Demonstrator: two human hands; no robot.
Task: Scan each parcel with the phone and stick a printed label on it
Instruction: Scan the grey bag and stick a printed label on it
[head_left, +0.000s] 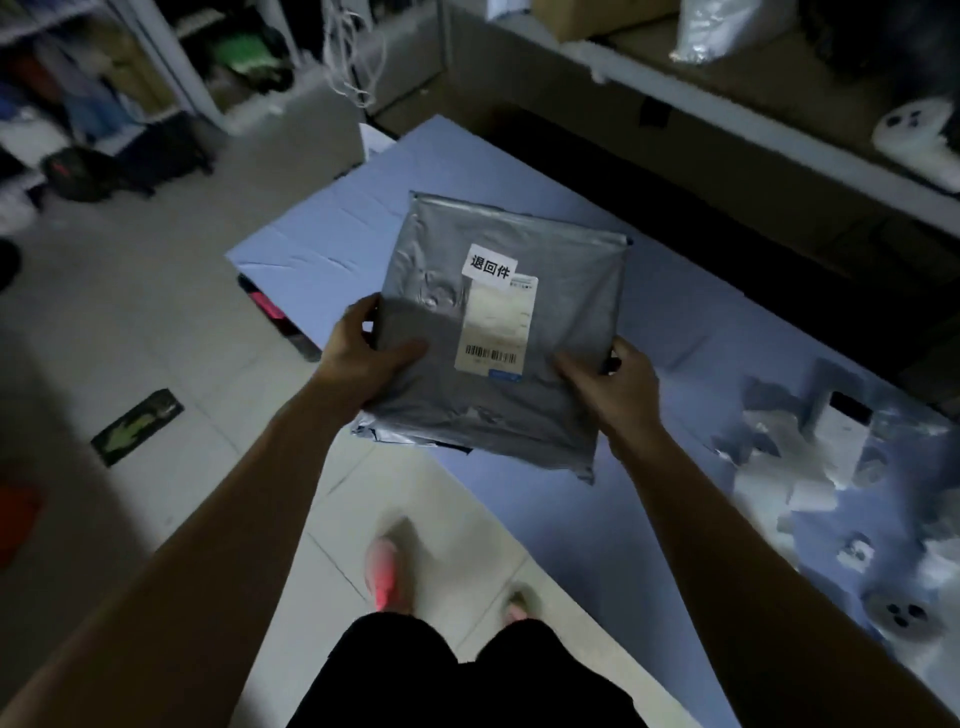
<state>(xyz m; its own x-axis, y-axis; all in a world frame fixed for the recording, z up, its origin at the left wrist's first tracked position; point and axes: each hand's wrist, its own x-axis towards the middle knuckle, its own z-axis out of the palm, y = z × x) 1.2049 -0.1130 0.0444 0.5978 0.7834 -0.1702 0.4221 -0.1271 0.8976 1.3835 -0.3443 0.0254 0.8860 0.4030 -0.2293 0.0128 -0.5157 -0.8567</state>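
A grey parcel (498, 332) is held over the blue worktop (675, 322), left hand (363, 358) gripping its nine o'clock edge, right hand (613, 384) its four o'clock edge. A printed sticker (491, 266) already sits at twelve o'clock, so this one looks labelled; no phone visible.

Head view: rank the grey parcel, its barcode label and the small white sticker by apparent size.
Largest: grey parcel.
Then: barcode label.
Smallest: white sticker.
All three share one surface, so nearness barely matters.
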